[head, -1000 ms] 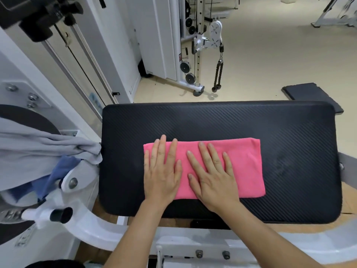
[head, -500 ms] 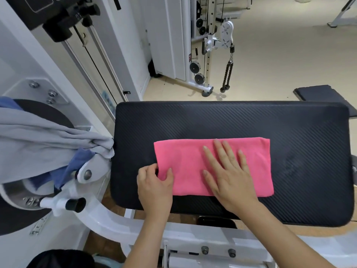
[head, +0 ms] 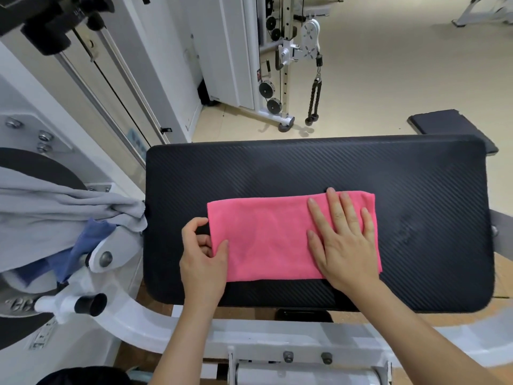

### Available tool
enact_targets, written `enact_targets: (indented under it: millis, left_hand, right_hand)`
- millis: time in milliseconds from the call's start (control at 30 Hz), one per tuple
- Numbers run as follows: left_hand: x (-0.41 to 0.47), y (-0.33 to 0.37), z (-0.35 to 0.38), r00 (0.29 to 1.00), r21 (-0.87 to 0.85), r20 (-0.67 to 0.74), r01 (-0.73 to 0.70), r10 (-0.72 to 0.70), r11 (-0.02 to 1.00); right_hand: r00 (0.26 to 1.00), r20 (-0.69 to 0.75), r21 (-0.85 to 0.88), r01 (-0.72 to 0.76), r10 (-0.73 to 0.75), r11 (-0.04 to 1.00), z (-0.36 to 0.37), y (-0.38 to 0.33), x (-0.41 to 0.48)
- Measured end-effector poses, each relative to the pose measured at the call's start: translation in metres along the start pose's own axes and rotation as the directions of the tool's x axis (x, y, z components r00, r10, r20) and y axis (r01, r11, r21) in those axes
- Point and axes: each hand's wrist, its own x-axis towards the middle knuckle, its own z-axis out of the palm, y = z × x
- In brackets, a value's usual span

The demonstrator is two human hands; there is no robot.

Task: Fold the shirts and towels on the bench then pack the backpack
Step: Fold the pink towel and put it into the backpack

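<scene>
Where a white metal frame [head: 144, 326] runs below the near edge of a black padded bench [head: 305, 168], two bare forearms reach over it onto the pad. A pink towel [head: 266, 240], folded into a long rectangle, lies flat on the near half of the bench, its long sides parallel to the bench's near edge.

The left hand [head: 204, 262] is at the towel's left end, toward the left side of the bench. Its thumb lies on top of the cloth and its fingers curl in at the edge, so it pinches the towel near the near-left corner. The right hand [head: 344, 245] lies on the right part of the towel, palm down with fingers straight and spread. It presses the cloth against the bench and grips nothing.

Just off the left end of the bench, a grey shirt [head: 55, 212] hangs crumpled over white machine parts, with a blue cloth [head: 86, 245] showing beneath it. Whether the shirt touches the bench cannot be told.

The far half of the bench shows ribbed black padding. Past its far right corner sits a small black pad [head: 444, 122]. Beyond the far edge lies a pale floor [head: 388, 65], where a white cable machine [head: 286, 51] stands with a black rope handle [head: 313, 98] hanging from a pulley.
</scene>
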Motion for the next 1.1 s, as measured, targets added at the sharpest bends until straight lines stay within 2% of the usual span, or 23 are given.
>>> enact_targets:
  millis: [100, 200, 300, 400, 533, 733, 833, 867, 933, 967, 1033, 1067, 1100]
  left_hand:
    - [0.003, -0.009, -0.012, 0.993, -0.041, 0.104, -0.050, 0.054, 0.998]
    - [0.010, -0.019, -0.030, 0.962, -0.049, 0.265, -0.057, 0.067, 0.997]
    - [0.014, -0.023, -0.044, 0.934, -0.089, 0.352, -0.021, 0.051, 0.996]
    - [0.013, -0.022, -0.053, 0.914, -0.128, 0.406, 0.054, 0.002, 0.990]
    - [0.004, -0.014, -0.059, 0.891, -0.057, 0.454, 0.000, 0.026, 0.998]
    - [-0.011, 0.011, -0.069, 0.886, 0.001, 0.462, -0.055, 0.048, 0.998]
    - [-0.021, 0.029, -0.066, 0.878, -0.015, 0.475, -0.057, 0.057, 0.998]
    - [-0.023, 0.037, -0.063, 0.878, -0.035, 0.475, -0.056, 0.066, 0.998]
    - [-0.026, 0.053, -0.055, 0.885, -0.089, 0.458, -0.051, 0.087, 0.995]
    - [-0.026, 0.061, -0.050, 0.890, -0.113, 0.448, -0.045, 0.091, 0.993]
    - [-0.030, 0.079, -0.039, 0.886, -0.130, 0.453, -0.046, 0.101, 0.990]
    - [-0.033, 0.088, -0.032, 0.873, -0.137, 0.476, -0.052, 0.112, 0.989]
    - [-0.038, 0.097, -0.024, 0.851, -0.150, 0.512, -0.052, 0.122, 0.987]
  right_hand:
    - [0.999, 0.034, 0.000, 0.018, -0.018, 1.000, -0.003, 0.002, 0.000]
    - [0.997, 0.065, 0.033, 0.041, -0.043, 0.999, -0.009, -0.001, 0.000]
    - [0.993, 0.082, 0.063, 0.085, -0.090, 0.994, -0.016, -0.011, -0.004]
    - [0.995, 0.048, 0.116, 0.076, -0.082, 0.990, -0.021, -0.026, -0.013]
    - [0.982, 0.005, 0.199, 0.186, -0.190, 0.962, -0.014, -0.070, -0.029]
    - [0.962, 0.167, 0.174, 0.186, -0.215, 0.967, 0.001, -0.093, -0.035]
    - [0.942, 0.220, 0.235, 0.200, -0.252, 0.951, -0.009, -0.088, -0.031]
    - [0.942, 0.215, 0.309, 0.185, -0.258, 0.933, -0.015, -0.086, -0.030]
    - [0.960, 0.186, 0.560, 0.070, -0.207, 0.826, -0.027, -0.081, -0.028]
    - [0.973, 0.193, 0.706, -0.048, -0.127, 0.707, -0.039, -0.078, -0.029]
    - [0.959, 0.282, 0.909, -0.275, 0.023, 0.314, -0.066, -0.068, -0.034]
    - [0.938, 0.346, 0.932, -0.346, 0.020, 0.108, -0.078, -0.062, -0.036]
    - [0.924, 0.382, 0.923, -0.383, -0.022, -0.027, -0.086, -0.057, -0.040]
